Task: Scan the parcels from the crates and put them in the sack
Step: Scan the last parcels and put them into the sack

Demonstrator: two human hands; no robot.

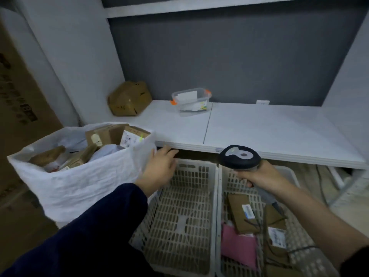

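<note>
Left hand point(159, 166) hovers empty, fingers loose, at the rim of the sack point(79, 180). Right hand point(261, 176) wraps the scanner point(239, 156), nose toward the table edge. Best move now, probably: cross to the right crate point(233, 184) and lift the brown parcel point(239, 212) label-up. It lies flat, long axis running away from the person.

Under our left hand point(159, 166) the left crate point(179, 216) shows only its mesh floor, free for a reach straight down. Just ahead of both hands the table edge point(289, 157) overhangs the crates; the sack point(83, 182) wall crowds the left hand's outer side. Below our right hand point(265, 176) and its scanner point(239, 156), parcels point(239, 212) lie across the right crate point(307, 254).
</note>
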